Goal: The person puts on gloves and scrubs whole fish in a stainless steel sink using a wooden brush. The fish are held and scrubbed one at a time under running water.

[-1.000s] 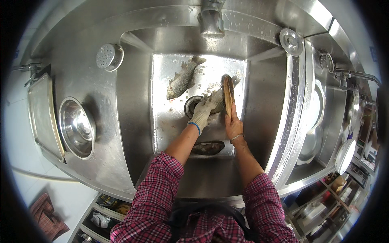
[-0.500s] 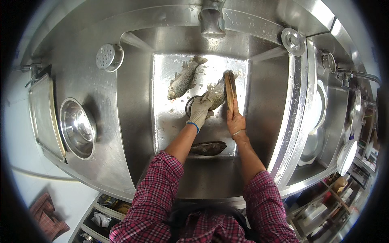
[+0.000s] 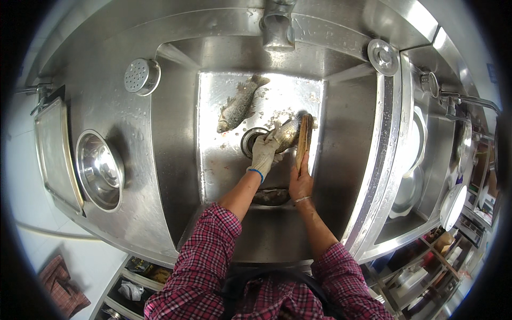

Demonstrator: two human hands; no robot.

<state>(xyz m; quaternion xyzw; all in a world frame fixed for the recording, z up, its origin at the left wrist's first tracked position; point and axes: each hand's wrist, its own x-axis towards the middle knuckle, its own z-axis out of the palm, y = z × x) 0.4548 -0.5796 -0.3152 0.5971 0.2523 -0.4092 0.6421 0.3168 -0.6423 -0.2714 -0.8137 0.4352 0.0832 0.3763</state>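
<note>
A fish lies on the sink floor, its near end under my left hand, which wears a pale knit glove with a blue cuff and is closed on it. My bare right hand grips a long, narrow wooden tool by its near end. That tool rests along the fish's far right end; its working face is hidden. Another scaly fish is at the upper left of the sink floor. A darker fish lies near the front wall, partly covered by my right hand. Loose scales are scattered around.
The steel sink has a round drain beside my glove and a faucet above its far edge. A perforated strainer cup and a steel bowl stand left. A round lid sits at the right corner.
My right hand and the wooden tool have moved toward me and slightly left along the fish. The right hand now overlaps the dark fish. My left hand keeps its hold.
</note>
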